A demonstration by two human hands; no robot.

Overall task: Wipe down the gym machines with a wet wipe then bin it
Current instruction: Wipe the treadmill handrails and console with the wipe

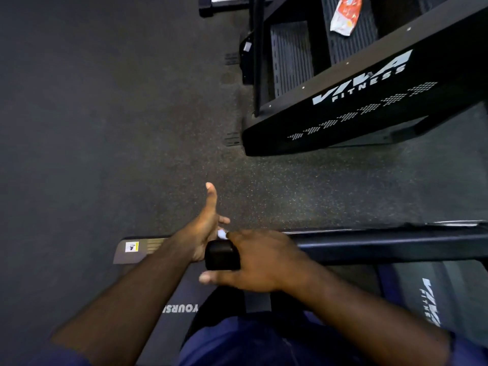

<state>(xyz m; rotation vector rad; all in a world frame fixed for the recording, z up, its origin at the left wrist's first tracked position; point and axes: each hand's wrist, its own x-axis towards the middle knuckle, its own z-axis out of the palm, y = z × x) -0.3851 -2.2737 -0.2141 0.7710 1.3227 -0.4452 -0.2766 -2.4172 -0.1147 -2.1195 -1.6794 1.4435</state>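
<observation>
The right hand (261,262) lies on the end of a black handrail (383,246). Its fingers are curled over the top and far side of the bar and its thumb reaches along the near side, so it grips the bar close to the rounded end. The left hand (202,229) is just beside it, on the other side of that end, almost touching. Its thumb is stretched straight and points away from the person, and one finger is also straight. The other fingers are hidden behind the bar's end, so I cannot tell if this hand holds something. Between the two hands, at the far edge of the right knuckles, a small white piece shows, which seems to be the wet wipe (222,235). Most of it is covered, and which hand has it is not clear. Below the hands and the forearms is a dark deck (182,291) with pale letters, and nearer still some blue clothing (250,344). Just left of the left wrist is a grey plate (148,247) with a small sticker (132,247) on it. Beyond the hands lies the dark speckled floor (105,128). Further away, to the right, stands a black stair machine (343,112) marked VIVA FITNESS, and an orange and white packet (344,15) lies on one of its steps, well apart from both hands.
</observation>
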